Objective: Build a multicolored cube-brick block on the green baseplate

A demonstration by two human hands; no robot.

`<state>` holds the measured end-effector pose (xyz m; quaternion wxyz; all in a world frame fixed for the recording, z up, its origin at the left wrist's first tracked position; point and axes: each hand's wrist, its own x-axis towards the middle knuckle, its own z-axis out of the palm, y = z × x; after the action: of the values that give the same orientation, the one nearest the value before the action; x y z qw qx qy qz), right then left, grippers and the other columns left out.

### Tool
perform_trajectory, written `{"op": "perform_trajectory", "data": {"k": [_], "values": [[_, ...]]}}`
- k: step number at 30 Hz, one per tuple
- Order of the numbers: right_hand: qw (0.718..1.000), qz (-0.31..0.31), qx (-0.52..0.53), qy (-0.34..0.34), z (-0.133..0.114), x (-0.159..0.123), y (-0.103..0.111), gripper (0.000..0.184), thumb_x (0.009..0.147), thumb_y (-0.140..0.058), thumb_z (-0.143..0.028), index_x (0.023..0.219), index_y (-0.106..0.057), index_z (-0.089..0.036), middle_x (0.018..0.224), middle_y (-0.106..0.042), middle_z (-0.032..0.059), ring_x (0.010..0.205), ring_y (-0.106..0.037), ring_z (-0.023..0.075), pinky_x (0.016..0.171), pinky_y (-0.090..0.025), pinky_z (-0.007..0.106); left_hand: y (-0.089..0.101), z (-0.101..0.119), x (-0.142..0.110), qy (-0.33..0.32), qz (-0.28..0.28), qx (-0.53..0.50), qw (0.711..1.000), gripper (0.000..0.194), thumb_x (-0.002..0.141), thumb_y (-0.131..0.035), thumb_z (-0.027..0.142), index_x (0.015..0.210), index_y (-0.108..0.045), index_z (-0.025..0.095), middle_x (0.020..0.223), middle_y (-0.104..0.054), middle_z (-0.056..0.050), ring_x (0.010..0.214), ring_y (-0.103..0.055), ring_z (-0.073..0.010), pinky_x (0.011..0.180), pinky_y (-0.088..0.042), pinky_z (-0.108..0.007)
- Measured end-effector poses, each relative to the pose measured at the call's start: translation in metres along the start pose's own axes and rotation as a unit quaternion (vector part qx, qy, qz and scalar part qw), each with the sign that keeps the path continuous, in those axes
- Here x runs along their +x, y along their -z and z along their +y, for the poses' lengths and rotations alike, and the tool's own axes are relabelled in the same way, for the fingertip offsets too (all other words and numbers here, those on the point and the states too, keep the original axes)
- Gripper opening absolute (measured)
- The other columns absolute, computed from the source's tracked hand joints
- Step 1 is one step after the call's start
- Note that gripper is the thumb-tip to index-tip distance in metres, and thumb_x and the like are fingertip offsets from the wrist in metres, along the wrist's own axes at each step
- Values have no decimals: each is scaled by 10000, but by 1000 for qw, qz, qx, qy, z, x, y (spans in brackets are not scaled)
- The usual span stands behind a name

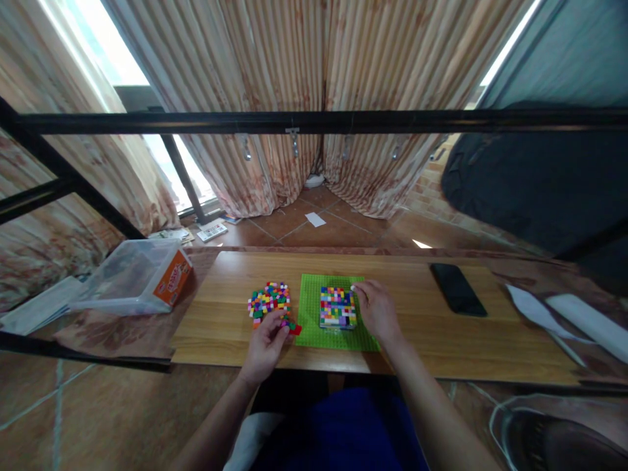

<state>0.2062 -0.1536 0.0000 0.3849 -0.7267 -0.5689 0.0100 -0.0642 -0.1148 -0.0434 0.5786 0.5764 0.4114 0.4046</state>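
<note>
A bright green studded baseplate point(309, 307) lies on the wooden board. On it stands a square block built of small multicoloured toy bricks point(337, 307). My right hand point(379, 309) is closed in a pinch at the block's far right corner, with a small whitish toy brick point(352, 288) at the fingertips. To the left of the baseplate is a pile of loose toy bricks point(269, 301) in many colours. My left hand point(265, 343) is at the near side of this pile, fingers curled around a few purple, green and red toy bricks point(293, 328) by the baseplate's left edge.
A black phone point(458, 289) lies on the board's right part. A clear plastic box point(132, 278) with an orange label stands off the board's left end. White papers point(544, 314) lie off the right end. A black metal bar point(324, 122) crosses beyond, before curtains point(275, 65).
</note>
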Motion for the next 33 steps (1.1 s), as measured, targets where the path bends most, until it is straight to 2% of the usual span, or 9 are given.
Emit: {"op": "perform_trajectory", "data": {"k": [7, 18, 24, 28, 33], "values": [[997, -57, -38, 30, -1, 4, -11, 314, 957, -436, -245, 879, -738, -211, 903, -694, 75, 896, -584, 208, 894, -436, 340, 0, 1, 0, 4, 1, 13, 1000, 414, 823, -661, 389, 1169, -590, 174, 858, -658, -25, 750, -659, -153, 703, -606, -302], [989, -139, -41, 29, -2, 17, -2, 274, 942, -493, -225, 861, -755, -217, 876, -712, 47, 864, -621, 176, 828, -439, 282, 1, -4, 0, -9, 2, 16, 1000, 406, 842, -646, 395, 1182, -596, 179, 851, -637, -16, 731, -643, -140, 719, -610, -311], [986, -165, -5, 14, 0, 23, 3, 244, 917, -533, -240, 886, -773, -214, 888, -735, 50, 847, -650, 173, 792, -452, 266, 1, -5, 0, -10, 0, 19, 1000, 402, 843, -644, 401, 1175, -600, 179, 842, -627, -14, 719, -652, -141, 711, -610, -314], [981, -193, 9, 5, 1, 27, 5, 251, 904, -543, -237, 809, -774, -216, 882, -743, 47, 828, -655, 170, 775, -451, 265, 1, -5, 0, -6, -3, 24, 1000, 399, 847, -637, 400, 1176, -595, 178, 854, -634, -21, 726, -668, -150, 703, -601, -307], [982, -189, 10, 6, 1, 29, 3, 237, 897, -555, -240, 802, -772, -231, 874, -751, 32, 822, -661, 168, 765, -451, 265, 0, -2, 0, -12, -9, 27, 1000, 414, 855, -630, 406, 1194, -581, 174, 860, -659, -30, 708, -666, -151, 694, -589, -303]]}}
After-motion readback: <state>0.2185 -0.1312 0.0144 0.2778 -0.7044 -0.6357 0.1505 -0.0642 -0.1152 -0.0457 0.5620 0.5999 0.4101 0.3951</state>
